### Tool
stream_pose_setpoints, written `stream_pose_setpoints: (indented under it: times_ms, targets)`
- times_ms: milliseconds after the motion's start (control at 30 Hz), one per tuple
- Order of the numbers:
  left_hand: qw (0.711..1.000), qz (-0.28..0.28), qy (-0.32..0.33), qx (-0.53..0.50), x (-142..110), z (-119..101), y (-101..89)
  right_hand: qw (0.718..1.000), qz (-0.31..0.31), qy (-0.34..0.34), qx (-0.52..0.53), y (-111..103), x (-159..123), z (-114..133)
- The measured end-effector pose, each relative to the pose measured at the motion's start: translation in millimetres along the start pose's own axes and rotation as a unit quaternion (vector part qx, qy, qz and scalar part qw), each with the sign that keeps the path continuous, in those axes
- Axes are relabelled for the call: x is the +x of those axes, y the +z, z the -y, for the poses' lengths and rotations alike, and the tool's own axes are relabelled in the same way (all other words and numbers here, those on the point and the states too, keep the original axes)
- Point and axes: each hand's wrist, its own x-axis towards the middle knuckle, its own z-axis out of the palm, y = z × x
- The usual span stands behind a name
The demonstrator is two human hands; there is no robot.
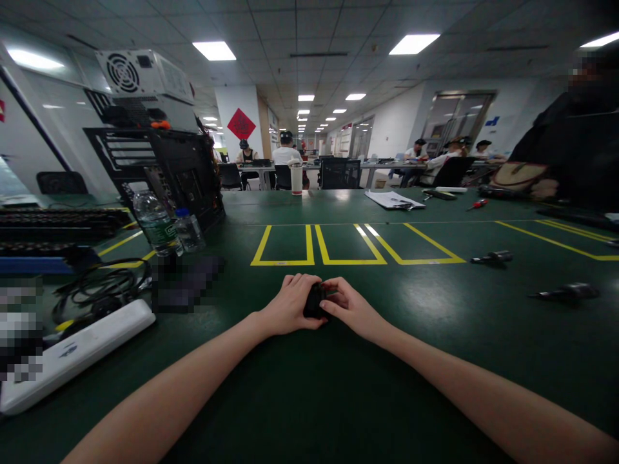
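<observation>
At the near middle of the dark green counter, a small black object is between both hands, on the near side of the yellow tape outlines. L hand has its fingers curled around the left side of the obj., partly closed on it. R hand has bent fingers, w/ thumb and index close together, and seems to pinch the right side. Regarding progress: handling is under way, I judge, as the obj. is not yet released. No finished step can be confirmed here, and how much is left I cannot tell. The black screwdriver-like tool and a second one lie well apart on the R, w/o any hand on them. Hard to see: the hands cover much of the obj., so its exact type and poss. small parts stay unclear. The dark item near the white power strip is pixelated. Both forearms are cut off by the frame.
</observation>
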Motion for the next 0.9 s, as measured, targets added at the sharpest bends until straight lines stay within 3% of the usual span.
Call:
stream_pose_setpoints:
  times_ms: [267, 567, 767, 900]
  targets:
    - [1.000, -0.004, -0.006, -0.003, -0.5, 0.5, 1.4, 0.998, -0.005, -0.047, -0.048, 1.1, -4.1, 1.7]
    - [1.000, -0.003, -0.006, -0.004, 0.9, 0.8, 1.2, 1.000, -0.009, -0.005, -0.008, 1.1, 0.6, -1.1]
    - [1.000, -0.003, -0.003, 0.005, 0.6, 0.8, 1.3, 0.997, -0.003, -0.059, -0.041, -0.8, -1.3, -4.3]
    - [1.000, -0.002, -0.003, 0.000, 0.1, 1.0, 1.1, 0.998, -0.011, -0.041, -0.036, -0.4, -1.5, -2.1]
